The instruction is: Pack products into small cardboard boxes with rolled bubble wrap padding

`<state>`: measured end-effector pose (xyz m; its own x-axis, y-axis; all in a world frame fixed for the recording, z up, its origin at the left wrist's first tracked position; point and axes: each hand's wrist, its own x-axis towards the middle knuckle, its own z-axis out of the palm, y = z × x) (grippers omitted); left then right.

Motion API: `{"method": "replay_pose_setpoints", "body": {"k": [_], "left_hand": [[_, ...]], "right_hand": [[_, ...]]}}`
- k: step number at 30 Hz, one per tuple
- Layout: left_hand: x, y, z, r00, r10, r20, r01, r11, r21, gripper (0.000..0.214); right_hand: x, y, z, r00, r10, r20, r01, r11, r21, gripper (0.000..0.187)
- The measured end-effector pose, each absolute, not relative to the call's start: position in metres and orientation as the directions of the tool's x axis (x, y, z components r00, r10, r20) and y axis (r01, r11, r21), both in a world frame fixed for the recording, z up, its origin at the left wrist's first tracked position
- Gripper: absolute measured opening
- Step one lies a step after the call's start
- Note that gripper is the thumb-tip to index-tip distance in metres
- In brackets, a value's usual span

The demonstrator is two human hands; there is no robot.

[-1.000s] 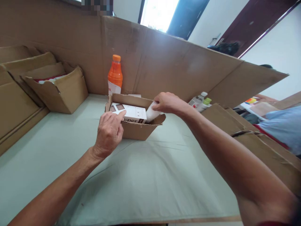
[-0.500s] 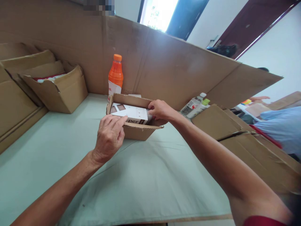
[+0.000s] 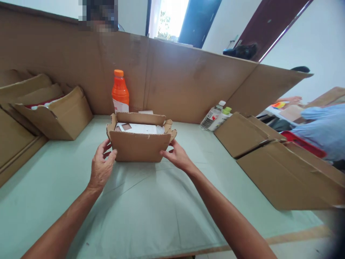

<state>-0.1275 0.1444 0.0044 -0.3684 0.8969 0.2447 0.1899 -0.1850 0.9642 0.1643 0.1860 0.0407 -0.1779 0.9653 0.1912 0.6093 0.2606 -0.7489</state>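
Note:
A small open-topped cardboard box sits on the green cloth in the middle. Inside it lies a white printed carton, mostly hidden by the front wall; a clear item shows at the carton's right end. My left hand holds the box's left end, thumb at the front corner and fingers round the side. At the opposite end my right hand grips the box likewise, its thumb against the front wall. Just behind the box stands a bottle of orange drink with an orange cap.
Larger cardboard boxes stand on the left and right. By the right-hand boxes, a clear bottle and a green-capped bottle lean. A cardboard partition crosses the back. Another person's blue sleeve shows at far right.
My left hand has moved from the box's front rim down to its left end. My right hand has come out of the box to its right end. The box now faces me squarely.

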Motion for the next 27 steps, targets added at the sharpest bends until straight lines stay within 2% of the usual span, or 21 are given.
{"method": "replay_pose_setpoints", "body": {"k": [2, 6, 8, 10, 13, 16, 19, 22, 27], "left_hand": [[-0.124, 0.155, 0.006, -0.384, 0.894, 0.23, 0.133, -0.193, 0.972, 0.049], [-0.096, 0.166, 0.019, -0.396, 0.889, 0.231, 0.081, -0.217, 0.973, 0.047], [-0.071, 0.159, 0.025, -0.324, 0.915, 0.24, 0.051, -0.236, 0.97, 0.045], [-0.047, 0.144, 0.029, -0.2, 0.946, 0.255, 0.049, -0.25, 0.967, 0.041], [-0.028, 0.118, 0.03, -0.105, 0.957, 0.269, 0.185, -0.247, 0.951, 0.034], [-0.025, 0.106, 0.029, -0.088, 0.965, 0.248, 0.35, -0.203, 0.915, 0.037], [-0.011, 0.117, 0.029, 0.003, 0.984, 0.178, 0.391, -0.165, 0.906, 0.045], [0.027, 0.142, 0.028, 0.102, 0.984, 0.146, 0.315, -0.171, 0.934, 0.049], [0.122, 0.195, 0.023, 0.254, 0.943, 0.215, 0.079, -0.242, 0.967, 0.047]], "right_hand": [[0.147, 0.2, 0.04, -0.17, 0.97, 0.174, 0.606, 0.242, -0.758, 0.053], [0.164, 0.187, 0.054, -0.121, 0.979, 0.163, 0.691, 0.201, -0.694, 0.035], [0.196, 0.159, 0.058, -0.057, 0.983, 0.174, 0.739, 0.159, -0.655, 0.028], [0.228, 0.125, 0.058, 0.03, 0.978, 0.205, 0.793, 0.101, -0.6, 0.03], [0.257, 0.078, 0.053, 0.13, 0.964, 0.232, 0.846, 0.015, -0.533, 0.035], [0.261, 0.055, 0.048, 0.148, 0.963, 0.225, 0.835, 0.0, -0.55, 0.029], [0.271, 0.053, 0.047, 0.18, 0.959, 0.221, 0.818, -0.021, -0.575, 0.022], [0.301, 0.054, 0.044, 0.237, 0.94, 0.244, 0.806, -0.05, -0.59, 0.022], [0.367, 0.065, 0.031, 0.355, 0.849, 0.391, 0.809, -0.069, -0.584, 0.032]]}}
